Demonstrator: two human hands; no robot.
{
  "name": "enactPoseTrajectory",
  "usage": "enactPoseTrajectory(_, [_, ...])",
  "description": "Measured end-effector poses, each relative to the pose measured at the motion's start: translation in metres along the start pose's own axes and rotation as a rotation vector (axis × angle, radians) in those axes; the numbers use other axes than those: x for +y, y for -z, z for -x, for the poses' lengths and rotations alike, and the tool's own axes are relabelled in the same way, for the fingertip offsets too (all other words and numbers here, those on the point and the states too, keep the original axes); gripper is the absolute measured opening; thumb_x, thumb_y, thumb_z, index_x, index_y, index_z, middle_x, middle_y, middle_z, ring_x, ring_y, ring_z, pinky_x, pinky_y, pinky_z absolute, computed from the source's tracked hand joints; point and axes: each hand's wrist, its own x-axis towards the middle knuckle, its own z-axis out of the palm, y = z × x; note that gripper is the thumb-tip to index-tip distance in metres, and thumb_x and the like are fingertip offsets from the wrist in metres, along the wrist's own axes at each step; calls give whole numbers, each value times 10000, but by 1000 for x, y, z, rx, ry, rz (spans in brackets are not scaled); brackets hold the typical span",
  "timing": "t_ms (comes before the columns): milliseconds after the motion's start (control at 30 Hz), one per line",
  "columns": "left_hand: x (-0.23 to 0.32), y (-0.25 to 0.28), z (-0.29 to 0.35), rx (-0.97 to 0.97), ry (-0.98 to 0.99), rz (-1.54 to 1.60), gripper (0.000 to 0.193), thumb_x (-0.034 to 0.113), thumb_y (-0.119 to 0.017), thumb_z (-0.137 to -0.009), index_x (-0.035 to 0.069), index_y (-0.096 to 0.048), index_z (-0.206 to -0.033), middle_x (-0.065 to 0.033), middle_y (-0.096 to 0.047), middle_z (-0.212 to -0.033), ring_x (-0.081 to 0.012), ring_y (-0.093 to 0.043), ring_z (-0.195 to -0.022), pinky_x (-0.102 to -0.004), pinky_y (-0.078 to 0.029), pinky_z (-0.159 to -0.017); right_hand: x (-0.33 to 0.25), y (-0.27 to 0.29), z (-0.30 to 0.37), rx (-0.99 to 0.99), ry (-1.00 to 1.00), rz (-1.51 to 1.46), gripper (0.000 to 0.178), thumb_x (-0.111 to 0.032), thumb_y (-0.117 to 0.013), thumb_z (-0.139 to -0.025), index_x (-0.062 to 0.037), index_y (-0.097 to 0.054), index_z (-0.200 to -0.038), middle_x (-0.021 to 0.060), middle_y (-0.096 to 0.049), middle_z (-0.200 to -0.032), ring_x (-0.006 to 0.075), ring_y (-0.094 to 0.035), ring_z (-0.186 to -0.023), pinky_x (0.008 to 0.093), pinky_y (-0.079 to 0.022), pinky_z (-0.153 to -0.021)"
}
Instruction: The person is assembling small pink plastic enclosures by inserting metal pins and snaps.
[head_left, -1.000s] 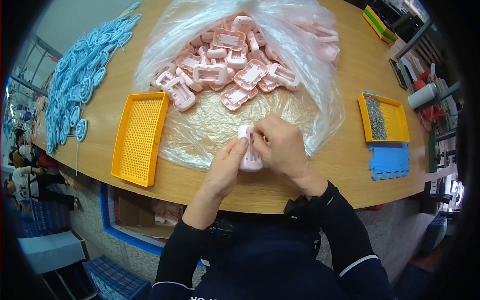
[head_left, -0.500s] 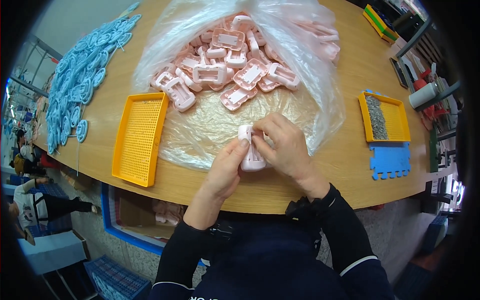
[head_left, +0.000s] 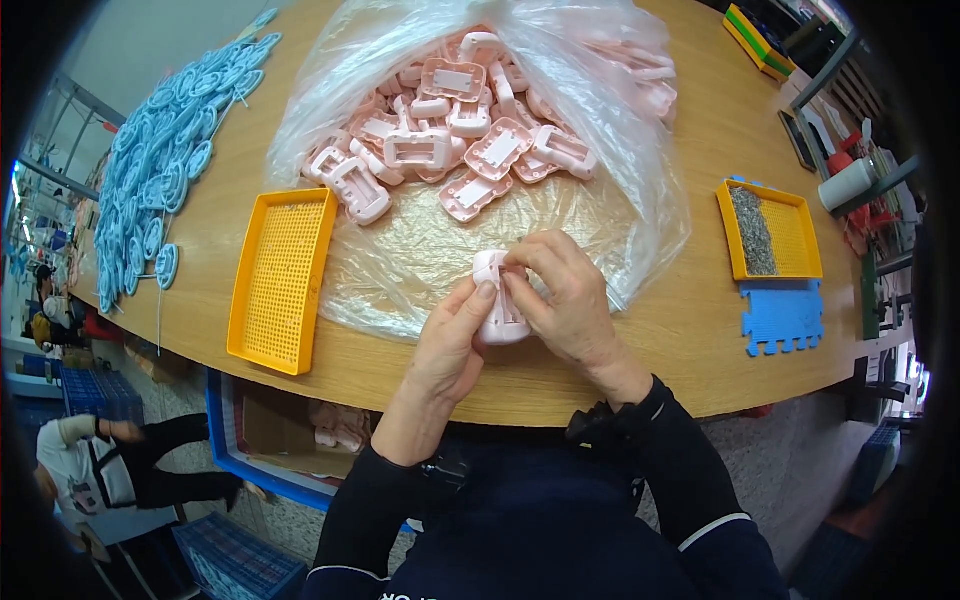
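Observation:
Between my hands, above the near part of the table, is a pale pink plastic casing (head_left: 503,325) with an open slot along its middle. My left hand (head_left: 447,340) grips its left side, the thumb pressed on the front. My right hand (head_left: 568,300) is closed at the upper right of the casing, thumb and forefinger bent together at its edge. Whether a small part sits between those fingertips is hidden. Beyond my hands, a heap of similar pink casings (head_left: 415,150) spills out of a clear plastic bag (head_left: 620,215).
On the left stands a yellow perforated tray (head_left: 280,285), with a pile of light blue plastic loops (head_left: 165,170) beyond it. A yellow tray (head_left: 795,235) of small metal parts rests at right on a blue foam mat (head_left: 785,320). Another person (head_left: 110,465) is at lower left.
My hands keep nearly the same hold on the casing, with only a slight shift. The person at lower left has moved to the right, closer to the table.

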Motion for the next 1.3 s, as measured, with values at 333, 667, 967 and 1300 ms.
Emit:
enactPoseTrajectory(333, [-6, -8, -2, 153, -85, 123, 338, 151, -595, -934, 55, -469, -1232, -61, -586, -1131, -141, -583, -1028, -298, -487, -898, 1, 2, 6, -21, -35, -72, 134, -62, -670, -758, -42, -621, -880, 81, -595, -906, 267, -605, -841, 359, -501, -719])
enactPoseTrajectory(667, [13, -8, -16, 178, -313, -356, 349, 131, -644, -899, 32, -575, -1226, -59, -605, -1141, -139, -594, -980, -269, -474, -875, 14, 16, 9, 78, -98, -124, 134, -17, -661, -767, -23, -632, -898, 106, -609, -945, 261, -619, -842, 339, -501, -728])
enactPoseTrajectory(967, [4, -13, -18, 134, -892, -1662, 603, 60, -723, -743, 62, -516, -1309, -158, -540, -1151, -307, -523, -1039, -390, -446, -879, 20, 22, 10, 125, -123, -153, 113, -37, -646, -776, -25, -627, -886, 117, -613, -917, 287, -619, -842, 363, -501, -731])
enactPoseTrajectory(1300, [14, -1, -13, 217, -819, -1648, 477, 98, -689, -799, 61, -556, -1256, -133, -558, -1131, -276, -539, -1026, -366, -450, -881, 28, 31, 10, 96, -161, -167, 97, -42, -646, -775, -20, -618, -865, 113, -614, -881, 275, -616, -820, 361, -492, -707])
